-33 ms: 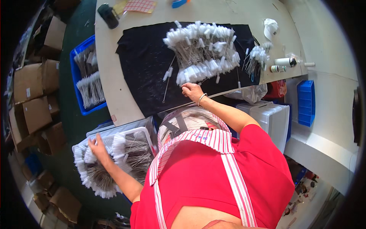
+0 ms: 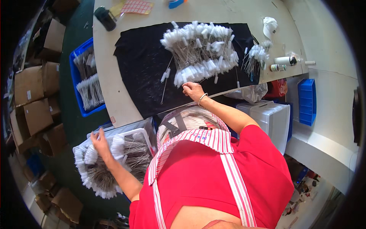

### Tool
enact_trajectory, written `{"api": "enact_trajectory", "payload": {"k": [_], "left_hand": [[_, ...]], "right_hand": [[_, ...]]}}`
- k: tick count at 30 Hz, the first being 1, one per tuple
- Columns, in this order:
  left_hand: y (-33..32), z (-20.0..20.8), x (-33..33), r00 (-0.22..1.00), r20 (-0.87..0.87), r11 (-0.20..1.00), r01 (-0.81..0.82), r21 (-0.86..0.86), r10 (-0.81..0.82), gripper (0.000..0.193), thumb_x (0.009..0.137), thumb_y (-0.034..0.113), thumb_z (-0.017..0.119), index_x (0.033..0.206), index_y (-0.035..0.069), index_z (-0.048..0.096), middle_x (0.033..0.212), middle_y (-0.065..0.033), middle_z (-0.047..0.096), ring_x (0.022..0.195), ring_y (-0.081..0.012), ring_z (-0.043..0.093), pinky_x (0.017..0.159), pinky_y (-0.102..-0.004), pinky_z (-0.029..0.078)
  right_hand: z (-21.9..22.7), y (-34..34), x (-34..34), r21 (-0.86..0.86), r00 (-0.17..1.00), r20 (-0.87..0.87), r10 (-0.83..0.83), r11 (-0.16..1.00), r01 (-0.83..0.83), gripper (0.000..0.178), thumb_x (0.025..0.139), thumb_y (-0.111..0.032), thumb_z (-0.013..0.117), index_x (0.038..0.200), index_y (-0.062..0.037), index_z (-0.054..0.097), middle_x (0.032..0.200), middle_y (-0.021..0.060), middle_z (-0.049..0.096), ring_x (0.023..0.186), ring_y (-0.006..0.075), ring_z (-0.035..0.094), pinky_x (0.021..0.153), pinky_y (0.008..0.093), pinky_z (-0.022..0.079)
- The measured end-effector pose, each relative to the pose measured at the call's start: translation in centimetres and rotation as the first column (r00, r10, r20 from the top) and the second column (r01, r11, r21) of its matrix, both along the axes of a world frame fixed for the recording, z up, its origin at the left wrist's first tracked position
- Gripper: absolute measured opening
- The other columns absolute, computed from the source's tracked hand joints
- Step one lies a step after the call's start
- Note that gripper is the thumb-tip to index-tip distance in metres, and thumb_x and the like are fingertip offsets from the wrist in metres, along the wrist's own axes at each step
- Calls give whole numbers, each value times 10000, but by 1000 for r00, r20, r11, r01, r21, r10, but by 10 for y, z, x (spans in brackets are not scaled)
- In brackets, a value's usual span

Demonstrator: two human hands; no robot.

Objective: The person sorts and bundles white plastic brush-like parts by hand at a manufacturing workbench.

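The left hand (image 2: 100, 144) is low on the left, fingers spread, resting on a heap of thin wire brushes with white tips (image 2: 114, 160) in a white bin (image 2: 142, 131). The right hand (image 2: 192, 91) lies on the black cloth (image 2: 143, 72) on the tabletop (image 2: 110, 84), fingers curled, touching the near edge of one big brush pile (image 2: 200, 49). One smaller bunch (image 2: 256, 57) sits to the right. Two blue bins show: one (image 2: 82, 80) with brushes at left, one (image 2: 306, 102) at right.

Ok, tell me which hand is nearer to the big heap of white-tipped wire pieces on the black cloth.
Right. The right hand rests on the black cloth at the near edge of the heap. The left hand is far off, down in the white bin beside the table.
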State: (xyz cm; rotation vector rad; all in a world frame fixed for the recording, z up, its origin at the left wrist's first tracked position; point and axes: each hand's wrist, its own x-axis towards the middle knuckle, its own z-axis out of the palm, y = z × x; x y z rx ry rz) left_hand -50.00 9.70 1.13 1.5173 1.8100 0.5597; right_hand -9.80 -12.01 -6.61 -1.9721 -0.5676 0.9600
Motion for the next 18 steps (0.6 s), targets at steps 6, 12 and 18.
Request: {"api": "enact_trajectory", "payload": {"k": [6,12,18], "left_hand": [[-53,-9,218,872,241,838,481,-257,-427,639,769,326,665,1227,-54,432,1011,-160,603,880,-198,590,747,-286,460],[-95,-1,377,811,391,626,584,-516,-435,633,806,366,618,1264,-14,405,1082,-117,569,890,-191,580,758,-303,447],[-144,-17,514,505,263,466,862,-199,-822,531,770,267,664,1183,-12,483,1055,-158,594,943,-237,590,799,-314,465]], "right_hand": [[5,-47,89,200,954,195,-229,961,190,156,853,-154,561,857,-11,622,657,57,628,575,95,585,545,234,472],[4,-74,259,274,550,441,-709,690,670,214,787,-256,610,809,-44,624,714,103,641,652,249,623,612,344,481],[-64,-59,392,-47,780,332,-529,817,575,631,607,-492,726,926,38,601,949,210,628,893,315,614,802,355,468]]}}
